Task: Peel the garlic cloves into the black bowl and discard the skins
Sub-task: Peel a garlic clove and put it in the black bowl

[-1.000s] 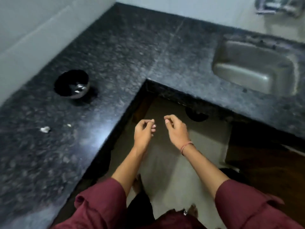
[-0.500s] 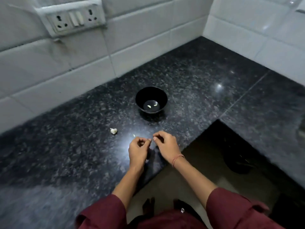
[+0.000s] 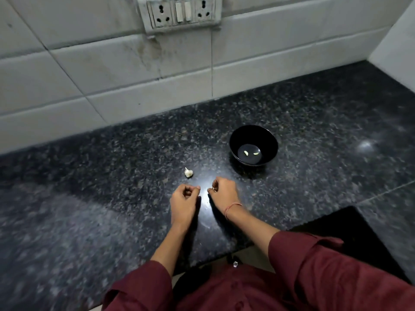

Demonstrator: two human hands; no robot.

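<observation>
Curled fingers (image 3: 195, 189) hide the left hand's (image 3: 183, 199) contents (perhaps a clove).

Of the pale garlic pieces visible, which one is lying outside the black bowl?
The garlic piece on the countertop, left of the black bowl. The other two pieces lie inside it.

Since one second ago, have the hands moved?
Yes. The left hand and right hand were past the counter edge, over the floor; now both are over the counter, closer to the bowl.
</observation>
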